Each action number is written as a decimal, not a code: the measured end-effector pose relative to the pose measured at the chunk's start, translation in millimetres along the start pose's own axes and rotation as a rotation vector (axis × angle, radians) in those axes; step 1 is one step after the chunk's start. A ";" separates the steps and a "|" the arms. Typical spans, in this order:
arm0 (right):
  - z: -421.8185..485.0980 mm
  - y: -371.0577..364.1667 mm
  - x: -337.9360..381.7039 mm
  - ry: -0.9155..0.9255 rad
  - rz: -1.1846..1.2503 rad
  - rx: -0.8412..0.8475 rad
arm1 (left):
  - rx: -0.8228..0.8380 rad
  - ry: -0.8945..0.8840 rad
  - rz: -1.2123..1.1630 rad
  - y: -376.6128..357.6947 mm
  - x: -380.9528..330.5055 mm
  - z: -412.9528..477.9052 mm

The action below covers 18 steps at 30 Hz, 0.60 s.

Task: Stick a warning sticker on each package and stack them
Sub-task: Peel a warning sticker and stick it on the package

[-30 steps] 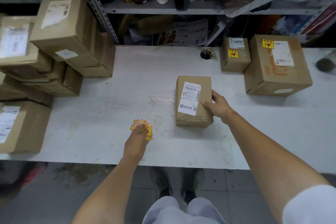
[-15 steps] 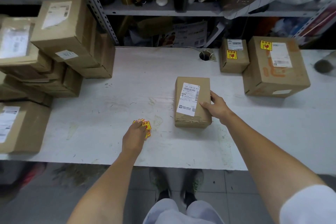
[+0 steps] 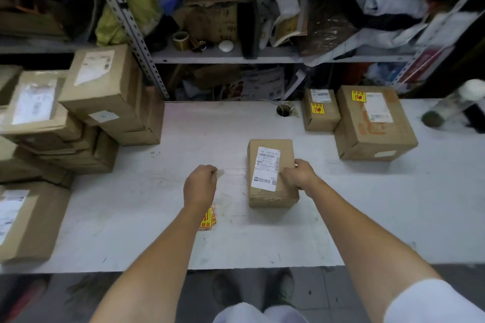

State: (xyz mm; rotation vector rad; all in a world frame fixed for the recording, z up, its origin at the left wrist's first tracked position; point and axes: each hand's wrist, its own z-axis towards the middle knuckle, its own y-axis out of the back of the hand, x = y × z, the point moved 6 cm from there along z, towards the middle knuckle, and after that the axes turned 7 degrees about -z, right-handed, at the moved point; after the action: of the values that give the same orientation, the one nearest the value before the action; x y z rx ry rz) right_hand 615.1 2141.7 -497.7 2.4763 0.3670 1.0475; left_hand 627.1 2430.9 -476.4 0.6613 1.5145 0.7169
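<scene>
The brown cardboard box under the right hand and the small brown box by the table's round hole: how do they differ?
The held brown cardboard box shows no yellow warning sticker; the small brown box by the hole carries one. The right hand grips the first; no hand touches the second. Both bear white shipping labels.

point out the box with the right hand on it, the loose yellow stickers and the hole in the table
box (image 3: 266, 169): head view, on its white label
yellow stickers (image 3: 208, 218): head view, on the visible yellow corner
hole (image 3: 284, 110): head view, on its dark centre
</scene>
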 end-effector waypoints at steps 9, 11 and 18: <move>0.1 21.2 49.6 0.250 -0.109 -0.047 | -0.007 -0.042 -0.298 -28.9 -92.8 34.8; 5.0 21.4 53.0 0.282 -0.078 0.017 | 0.017 0.011 -0.402 -39.8 -104.5 34.5; 25.2 39.4 47.4 0.288 0.027 0.111 | 0.058 0.214 -0.599 -67.6 -135.5 24.9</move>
State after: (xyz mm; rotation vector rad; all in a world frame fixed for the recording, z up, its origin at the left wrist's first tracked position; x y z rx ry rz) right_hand 668.7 2119.0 -465.4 2.4326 0.4921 1.4367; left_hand 661.0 2285.1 -442.5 0.1485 1.8154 0.2886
